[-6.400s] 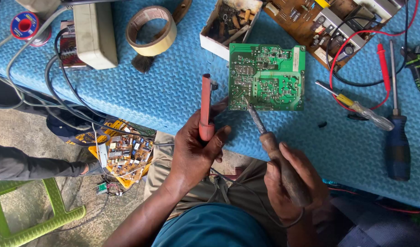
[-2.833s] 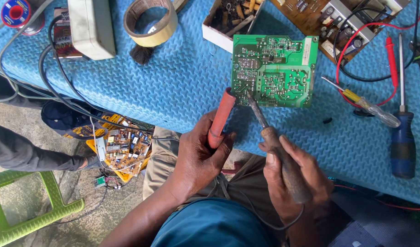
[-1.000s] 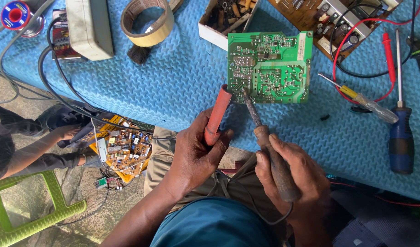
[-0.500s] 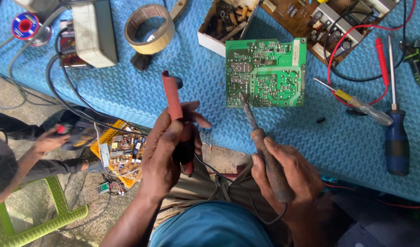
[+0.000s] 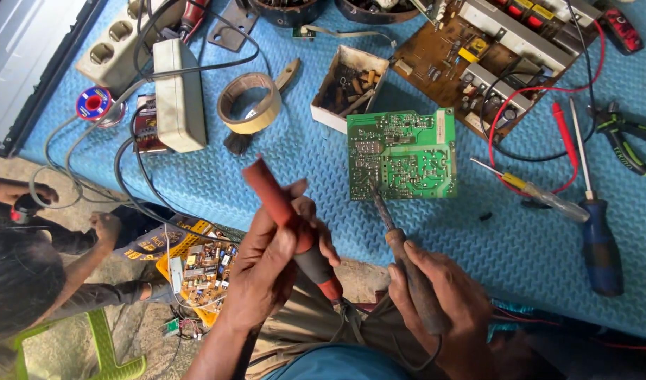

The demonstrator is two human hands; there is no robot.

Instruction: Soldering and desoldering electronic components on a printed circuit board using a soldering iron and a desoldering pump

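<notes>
Gripping a dark-handled soldering iron (image 5: pixel 400 260), the right hand (image 5: pixel 442 302) is closed around its grip and holds the shaft slanting up and to the left, so its tip touches the lower left corner area of the green circuit board (image 5: pixel 402 153). That board lies solder side up on the blue textured worktop (image 5: pixel 281 176), directly beyond the right hand, which is the nearer of the two. The left hand (image 5: pixel 274 271) is wrapped shut around a red desoldering pump (image 5: pixel 288 225), raised above the worktop edge; its long axis tilts up and left, away from the board, which lies to its upper right. A roll of tape (image 5: pixel 249 103) rests well apart to the left
</notes>
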